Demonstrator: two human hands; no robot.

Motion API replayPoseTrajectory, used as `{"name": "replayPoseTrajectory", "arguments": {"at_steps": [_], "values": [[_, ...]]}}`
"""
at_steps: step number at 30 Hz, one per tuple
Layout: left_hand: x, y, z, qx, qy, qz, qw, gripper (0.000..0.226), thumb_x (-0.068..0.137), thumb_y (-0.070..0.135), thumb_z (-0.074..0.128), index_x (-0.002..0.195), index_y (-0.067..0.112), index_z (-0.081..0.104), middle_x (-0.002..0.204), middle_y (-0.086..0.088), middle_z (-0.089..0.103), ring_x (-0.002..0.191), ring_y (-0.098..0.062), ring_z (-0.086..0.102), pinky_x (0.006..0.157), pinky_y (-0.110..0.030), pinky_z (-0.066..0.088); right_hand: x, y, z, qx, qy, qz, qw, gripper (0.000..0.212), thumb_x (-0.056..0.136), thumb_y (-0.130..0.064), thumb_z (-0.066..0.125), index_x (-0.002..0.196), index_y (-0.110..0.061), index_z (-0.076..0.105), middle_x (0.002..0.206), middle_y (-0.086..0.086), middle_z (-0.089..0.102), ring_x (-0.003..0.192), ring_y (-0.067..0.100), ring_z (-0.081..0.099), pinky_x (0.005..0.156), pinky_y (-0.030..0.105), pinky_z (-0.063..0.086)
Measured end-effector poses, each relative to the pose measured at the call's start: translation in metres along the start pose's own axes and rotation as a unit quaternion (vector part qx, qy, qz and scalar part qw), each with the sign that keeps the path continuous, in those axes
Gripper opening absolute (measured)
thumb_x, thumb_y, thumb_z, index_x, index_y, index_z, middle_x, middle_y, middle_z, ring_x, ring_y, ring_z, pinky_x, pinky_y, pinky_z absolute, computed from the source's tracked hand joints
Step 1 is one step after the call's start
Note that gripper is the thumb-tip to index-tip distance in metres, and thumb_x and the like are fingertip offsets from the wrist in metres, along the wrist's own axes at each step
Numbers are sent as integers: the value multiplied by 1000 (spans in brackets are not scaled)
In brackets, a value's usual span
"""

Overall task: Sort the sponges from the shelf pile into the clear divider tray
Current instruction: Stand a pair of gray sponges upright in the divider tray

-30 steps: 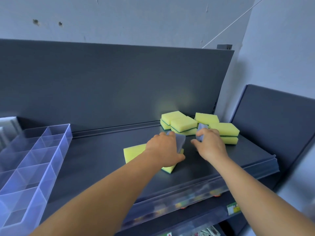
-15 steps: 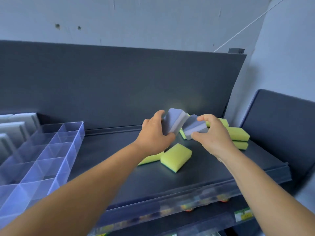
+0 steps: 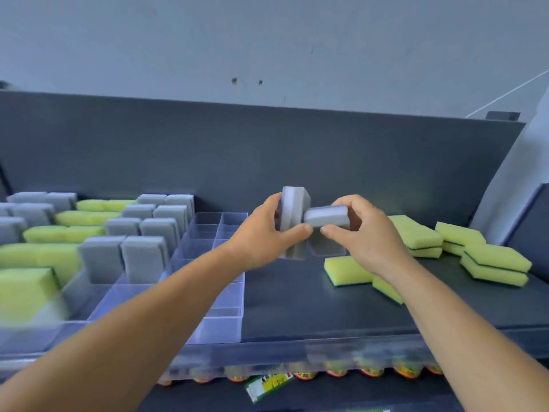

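Observation:
My left hand (image 3: 264, 236) grips a grey sponge (image 3: 292, 209) held upright above the dark shelf (image 3: 297, 298). My right hand (image 3: 361, 233) pinches a second grey sponge (image 3: 326, 216) lying flat, its end touching the first. Both are raised just right of the clear divider tray (image 3: 221, 295). The tray's left compartments hold upright grey sponges (image 3: 142, 257) and yellow-green sponges (image 3: 44, 257); its right compartments show no sponges. A pile of yellow-green sponges (image 3: 421, 236) lies on the shelf to the right.
A dark back panel (image 3: 267, 150) rises behind the shelf. A clear strip (image 3: 297, 352) runs along the shelf's front edge, with packaged goods (image 3: 335, 371) on the level below. A dark side panel (image 3: 531, 227) stands at the far right.
The view has swung left, bringing the filled tray compartments into sight. Both hands lifted a grey sponge each from the pile and carried them left toward the tray.

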State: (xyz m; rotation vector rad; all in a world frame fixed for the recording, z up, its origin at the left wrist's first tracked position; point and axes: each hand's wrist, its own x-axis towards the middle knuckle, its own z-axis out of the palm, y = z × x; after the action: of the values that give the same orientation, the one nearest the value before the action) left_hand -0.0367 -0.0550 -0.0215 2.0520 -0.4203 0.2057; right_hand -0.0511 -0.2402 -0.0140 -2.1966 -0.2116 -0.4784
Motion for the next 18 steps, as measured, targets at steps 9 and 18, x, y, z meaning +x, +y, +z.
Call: {"name": "replayPoseTrajectory", "arguments": {"at_steps": [9, 18], "values": [[-49, -30, -102, 96, 56, -27, 993, 73, 83, 19, 67, 139, 44, 28, 89, -1, 54, 77, -21, 58, 73, -34, 54, -16, -74, 69, 40, -28, -40, 998, 33, 80, -27, 71, 109, -36, 57, 93, -19, 62, 79, 2, 57, 71, 21, 45], [-85, -66, -195, 123, 114, -63, 984, 36, 78, 19, 70, 103, 27, 45, 94, -4, 59, 67, -18, 53, 66, -33, 48, -31, -126, 124, 63, -53, -51, 995, 23, 84, -26, 67, 105, -30, 60, 92, -18, 62, 77, 4, 59, 61, 16, 42]]}}
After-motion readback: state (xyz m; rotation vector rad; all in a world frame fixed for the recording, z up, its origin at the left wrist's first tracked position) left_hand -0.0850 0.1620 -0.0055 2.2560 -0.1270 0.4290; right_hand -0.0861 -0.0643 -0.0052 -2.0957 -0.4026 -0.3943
